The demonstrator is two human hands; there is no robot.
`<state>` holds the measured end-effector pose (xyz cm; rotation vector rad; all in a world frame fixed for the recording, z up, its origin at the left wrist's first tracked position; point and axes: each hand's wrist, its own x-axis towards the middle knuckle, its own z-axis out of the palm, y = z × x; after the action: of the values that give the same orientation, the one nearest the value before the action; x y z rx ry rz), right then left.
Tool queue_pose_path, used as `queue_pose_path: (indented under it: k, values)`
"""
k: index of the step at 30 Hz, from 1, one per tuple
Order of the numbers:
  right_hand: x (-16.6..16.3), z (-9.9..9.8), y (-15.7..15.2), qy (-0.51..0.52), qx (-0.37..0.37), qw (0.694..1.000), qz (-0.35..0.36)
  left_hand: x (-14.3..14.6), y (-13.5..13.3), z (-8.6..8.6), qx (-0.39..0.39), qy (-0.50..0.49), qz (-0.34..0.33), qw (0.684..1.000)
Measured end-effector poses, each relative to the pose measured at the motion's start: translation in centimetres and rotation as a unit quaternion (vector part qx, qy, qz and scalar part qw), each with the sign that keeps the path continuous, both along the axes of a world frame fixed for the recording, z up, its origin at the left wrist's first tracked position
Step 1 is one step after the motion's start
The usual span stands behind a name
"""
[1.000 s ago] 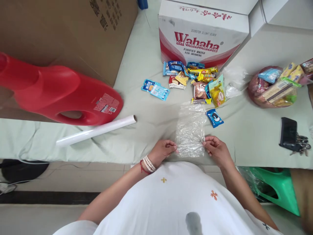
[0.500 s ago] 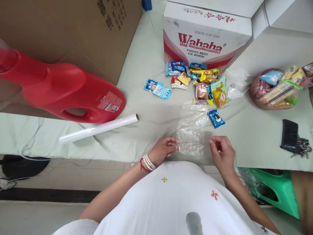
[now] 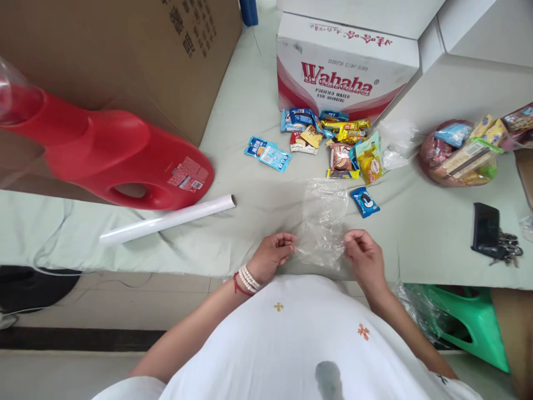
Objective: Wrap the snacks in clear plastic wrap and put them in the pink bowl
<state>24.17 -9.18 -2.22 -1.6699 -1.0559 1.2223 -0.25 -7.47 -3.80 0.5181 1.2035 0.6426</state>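
Note:
A clear, crinkled plastic bag (image 3: 322,222) lies on the cloth-covered table in front of me. My left hand (image 3: 275,255) pinches its left edge between thumb and fingers. On the opposite side, my right hand (image 3: 364,255) has its thumb and fingertips closed on the right edge of the same bag. Just beyond my right hand is a small blue snack packet (image 3: 365,201). Farther back, a blue snack pouch (image 3: 267,153) lies apart from a pile of wrapped snacks (image 3: 341,155).
A red jug (image 3: 137,155) and a white roll (image 3: 166,220) occupy the left side. Behind the snacks stands a Wahaba-style water carton, printed Wahaha (image 3: 345,72). To the right are a snack-filled bowl (image 3: 437,175), a black phone-like object (image 3: 485,226) and keys (image 3: 508,247).
My right hand has moved left and now grips the bag's right edge, from which it was apart. The bag's near part is drawn wider between both hands.

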Motion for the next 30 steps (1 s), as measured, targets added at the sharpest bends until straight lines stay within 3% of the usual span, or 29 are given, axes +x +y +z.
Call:
queue_pose_path:
  k: [2,4,6,8,11,14,17,20,22,24,25,27,30]
  values:
    - [2.4,-0.8,-0.4,0.025,-0.027,0.995,-0.088,-0.7,0.0,0.0,-0.003,0.013,0.02,1.0]
    - [5.0,-1.4,-0.9,-0.011,-0.063,0.994,-0.088,-1.3,-0.1,0.2,-0.001,0.006,0.034,0.999]
    - [6.8,-1.0,-1.2,-0.12,-0.063,0.99,-0.048,-1.4,0.0,0.5,0.002,-0.011,0.037,0.999]
    - [7.3,0.1,-1.2,-0.244,0.011,0.97,-0.004,-1.2,0.1,0.8,0.008,-0.016,0.028,0.999]
    - [5.2,1.7,-0.1,-0.333,0.144,0.923,0.125,-0.2,0.3,0.8,0.047,0.016,-0.02,0.999]
    - [1.7,1.3,1.8,-0.353,0.166,0.888,0.244,0.4,0.3,0.5,0.118,0.113,-0.096,0.982]
    - [-0.7,-0.4,3.4,-0.353,0.149,0.895,0.228,0.1,-0.2,0.9,0.199,0.273,-0.133,0.932]
    - [-1.9,-1.3,3.9,-0.366,0.157,0.891,0.219,-0.3,-0.6,2.4,0.287,0.435,-0.106,0.847]
    - [-2.8,-0.9,3.8,-0.384,0.164,0.877,0.237,0.2,-0.3,3.4,0.352,0.498,-0.086,0.788]
    - [-3.6,-0.3,3.8,-0.371,0.169,0.876,0.257,1.1,0.6,3.7,0.399,0.505,-0.098,0.76]
    - [-3.8,0.0,3.9,-0.348,0.17,0.884,0.261,1.6,1.2,3.5,0.404,0.487,-0.113,0.766]
    - [-3.7,0.3,4.2,-0.269,0.153,0.92,0.241,2.3,2.4,2.5,0.374,0.432,-0.129,0.81]
    - [-1.8,0.0,4.7,-0.118,0.069,0.981,0.14,2.2,3.5,0.5,0.321,0.362,-0.048,0.874]
